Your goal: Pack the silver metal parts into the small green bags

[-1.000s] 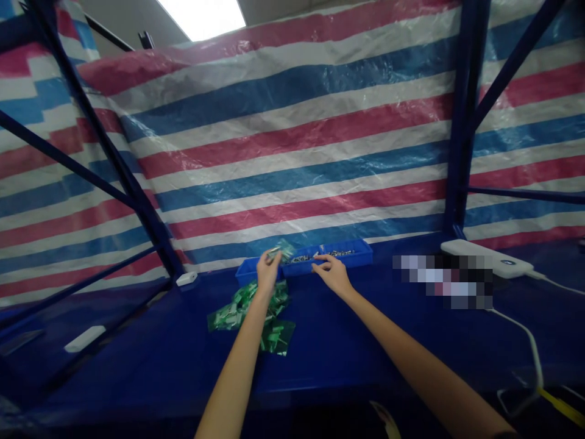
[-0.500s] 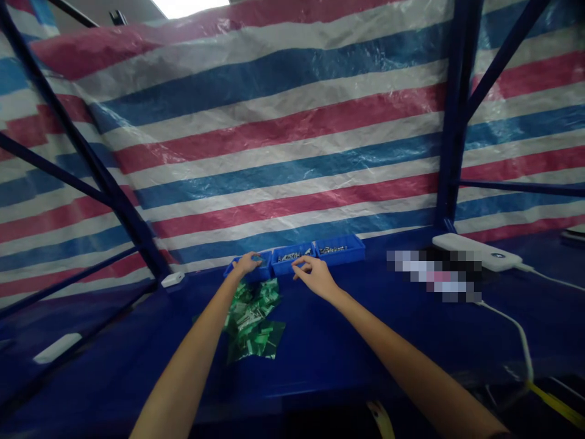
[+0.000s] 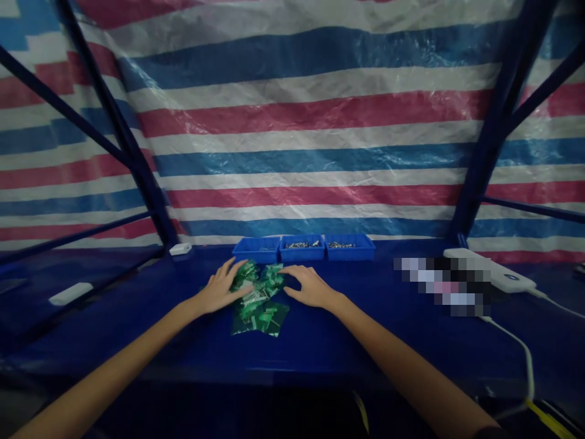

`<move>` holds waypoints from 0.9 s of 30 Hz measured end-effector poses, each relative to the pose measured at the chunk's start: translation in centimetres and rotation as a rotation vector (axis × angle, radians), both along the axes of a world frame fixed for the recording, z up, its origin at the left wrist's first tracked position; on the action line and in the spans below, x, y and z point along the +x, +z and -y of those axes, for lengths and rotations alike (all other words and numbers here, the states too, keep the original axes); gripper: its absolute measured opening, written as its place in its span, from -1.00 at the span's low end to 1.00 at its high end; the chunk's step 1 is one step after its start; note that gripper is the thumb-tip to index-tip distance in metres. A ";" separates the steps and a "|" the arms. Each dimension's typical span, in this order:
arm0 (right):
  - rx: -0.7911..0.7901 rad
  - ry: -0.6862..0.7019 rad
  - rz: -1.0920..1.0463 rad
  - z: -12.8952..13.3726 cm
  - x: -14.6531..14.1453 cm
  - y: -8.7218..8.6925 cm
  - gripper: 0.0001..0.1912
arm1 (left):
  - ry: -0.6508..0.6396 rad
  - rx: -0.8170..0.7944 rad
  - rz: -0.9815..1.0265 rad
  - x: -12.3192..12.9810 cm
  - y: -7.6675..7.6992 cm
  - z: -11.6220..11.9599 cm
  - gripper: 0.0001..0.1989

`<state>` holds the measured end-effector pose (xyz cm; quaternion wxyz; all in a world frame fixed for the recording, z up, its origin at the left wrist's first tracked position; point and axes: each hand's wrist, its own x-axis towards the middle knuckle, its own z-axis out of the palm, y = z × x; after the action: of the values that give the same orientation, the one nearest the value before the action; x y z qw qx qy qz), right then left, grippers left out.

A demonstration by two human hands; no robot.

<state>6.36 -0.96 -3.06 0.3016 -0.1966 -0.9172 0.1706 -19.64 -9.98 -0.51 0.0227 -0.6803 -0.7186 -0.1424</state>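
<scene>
Several green plastic packets (image 3: 260,314) with small parts inside lie in a heap on the blue table (image 3: 347,341). At the heap's left side my left hand (image 3: 222,288) rests with its fingers spread, thumb over the packets. My right hand (image 3: 313,286) is at the right edge of the heap, thumb and fingers apart and nothing held between them. Behind the packets three blue bins stand in a row: the left bin (image 3: 256,257), whose contents are hard to make out, the middle bin (image 3: 302,255) and the right bin (image 3: 350,254), both with small metal parts.
A white power bank (image 3: 493,268) with a cable lies at the right, beside a pixelated item (image 3: 443,285). Small white boxes sit at the left, one near the rack post (image 3: 180,249), another farther left (image 3: 72,294). Striped sheeting hangs behind.
My left hand has come back from the left bin to the packets and spread. My right hand has left the front of the middle bin, moved down to the heap and opened. The view has shifted.
</scene>
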 end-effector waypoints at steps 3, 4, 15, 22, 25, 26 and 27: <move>-0.030 0.038 0.056 0.4 -0.6 -0.6 -0.52 | -0.009 -0.041 -0.021 -0.3 -1.8 1.6 -0.33; -0.039 0.045 0.071 0.5 -0.8 -0.7 -0.50 | -0.017 -0.020 -0.027 -0.2 -2.1 1.8 -0.33; 0.072 0.008 0.112 -1.5 -0.2 -0.6 -0.63 | -0.106 0.240 -0.051 4.8 -0.1 0.1 -0.43; 0.056 -0.018 0.005 -1.6 0.3 -0.1 -0.76 | -0.291 0.091 0.040 8.7 -0.3 -4.0 -0.67; 0.031 -0.100 -0.076 -1.2 0.3 0.3 -0.78 | -0.253 0.041 0.048 9.3 0.2 -5.1 -0.77; 0.029 -0.128 -0.102 -1.1 0.3 0.4 -0.78 | -0.237 0.037 0.036 9.3 0.5 -5.4 -0.77; 0.030 -0.153 -0.124 -1.0 0.3 0.5 -0.78 | -0.219 0.037 0.020 9.4 0.8 -5.6 -0.76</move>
<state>6.70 0.05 -2.55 0.3727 -0.2506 -0.8817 0.1449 -10.26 -4.42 0.30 0.0122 -0.7528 -0.6373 -0.1641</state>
